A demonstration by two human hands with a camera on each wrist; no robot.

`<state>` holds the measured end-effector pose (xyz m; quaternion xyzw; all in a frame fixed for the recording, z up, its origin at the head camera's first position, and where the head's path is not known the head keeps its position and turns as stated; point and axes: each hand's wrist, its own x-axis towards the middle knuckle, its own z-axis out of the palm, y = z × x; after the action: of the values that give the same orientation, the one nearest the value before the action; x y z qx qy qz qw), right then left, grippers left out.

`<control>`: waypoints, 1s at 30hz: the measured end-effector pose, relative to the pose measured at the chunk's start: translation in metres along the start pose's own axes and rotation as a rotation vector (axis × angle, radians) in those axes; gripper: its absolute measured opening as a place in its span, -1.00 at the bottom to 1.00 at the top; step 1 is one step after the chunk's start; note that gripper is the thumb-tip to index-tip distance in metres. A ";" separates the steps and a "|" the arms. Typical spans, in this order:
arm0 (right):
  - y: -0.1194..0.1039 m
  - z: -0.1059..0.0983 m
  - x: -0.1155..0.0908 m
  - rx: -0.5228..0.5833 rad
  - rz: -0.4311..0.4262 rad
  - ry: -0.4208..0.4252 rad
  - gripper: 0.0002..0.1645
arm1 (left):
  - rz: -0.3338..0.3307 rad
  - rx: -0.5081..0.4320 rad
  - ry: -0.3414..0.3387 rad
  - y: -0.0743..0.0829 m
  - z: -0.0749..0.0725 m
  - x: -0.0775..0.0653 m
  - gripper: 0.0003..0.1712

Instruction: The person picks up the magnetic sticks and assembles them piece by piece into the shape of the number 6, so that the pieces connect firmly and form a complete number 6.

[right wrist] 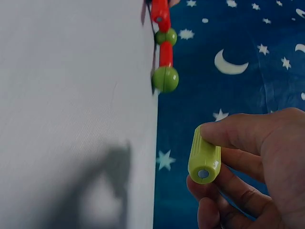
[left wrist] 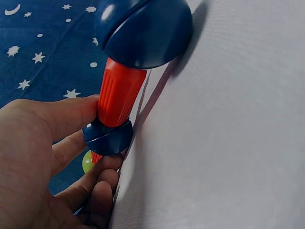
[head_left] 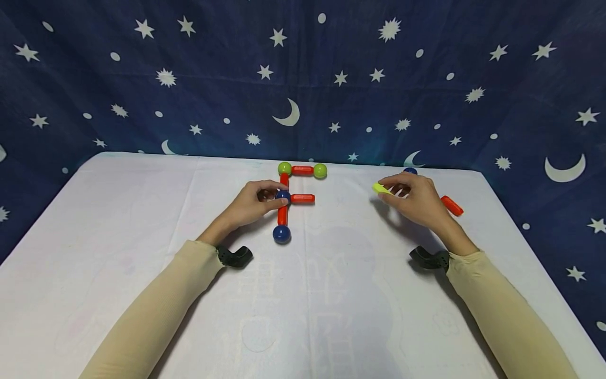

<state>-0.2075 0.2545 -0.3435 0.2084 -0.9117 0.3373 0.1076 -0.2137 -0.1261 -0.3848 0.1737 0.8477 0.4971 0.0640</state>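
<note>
Red rods and balls form an F-shaped figure on the white table. My left hand (head_left: 253, 202) pinches its middle blue ball (head_left: 283, 197) between thumb and fingers. From that ball a red rod (head_left: 303, 198) points right with a free end. Below sits another blue ball (head_left: 281, 235); at the top, a green ball (head_left: 284, 168) joins by a red rod (head_left: 302, 170) to a second green ball (head_left: 320, 171). Off to the right, my right hand (head_left: 416, 200) holds a yellow-green rod (right wrist: 205, 160) above the table, a metal tip showing at its end in the right wrist view.
Beyond my right hand a loose red rod (head_left: 452, 206) lies on the table (head_left: 360, 316). A blue ball (head_left: 410, 170), partly hidden by that hand, sits near the back edge. A dark blue cloth (head_left: 322, 63) with stars and moons hangs behind.
</note>
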 end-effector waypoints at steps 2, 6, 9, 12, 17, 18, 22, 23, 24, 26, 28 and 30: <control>-0.005 0.003 0.003 0.007 -0.010 -0.009 -0.70 | -0.001 0.000 0.001 0.000 0.000 0.000 -0.61; -0.015 0.008 0.008 0.022 -0.031 -0.026 -0.70 | -0.002 -0.001 0.003 0.000 0.000 0.000 -0.62; -0.022 0.012 0.011 0.033 -0.045 -0.035 -0.70 | -0.002 -0.001 0.003 0.000 0.000 0.000 -0.61; -0.029 0.016 0.015 0.053 -0.050 -0.045 -0.70 | -0.002 -0.002 0.003 0.000 0.000 0.000 -0.61; -0.041 0.023 0.020 0.072 -0.057 -0.070 -0.69 | 0.001 -0.002 0.004 0.000 0.000 0.000 -0.61; -0.044 0.024 0.021 0.071 -0.056 -0.077 -0.69 | 0.001 -0.002 0.004 0.000 0.000 0.000 -0.61; -0.052 0.029 0.024 0.080 -0.059 -0.099 -0.69 | 0.000 0.000 0.005 0.000 0.000 0.000 -0.61; -0.054 0.030 0.025 0.082 -0.062 -0.103 -0.70 | 0.000 -0.001 0.005 0.000 0.000 0.000 -0.60; -0.055 0.032 0.026 0.087 -0.066 -0.104 -0.69 | 0.001 -0.001 0.005 0.000 0.000 0.000 -0.60; -0.058 0.034 0.026 0.093 -0.073 -0.107 -0.70 | 0.000 -0.001 0.003 0.000 0.000 0.000 -0.60; -0.060 0.036 0.027 0.101 -0.080 -0.110 -0.70 | -0.001 -0.001 0.000 0.000 0.000 0.000 -0.60; -0.063 0.039 0.027 0.108 -0.085 -0.114 -0.70 | -0.004 -0.002 -0.002 0.000 -0.001 0.000 -0.60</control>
<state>-0.2054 0.1776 -0.3276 0.2715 -0.8871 0.3688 0.0582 -0.2140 -0.1265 -0.3844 0.1724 0.8475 0.4977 0.0658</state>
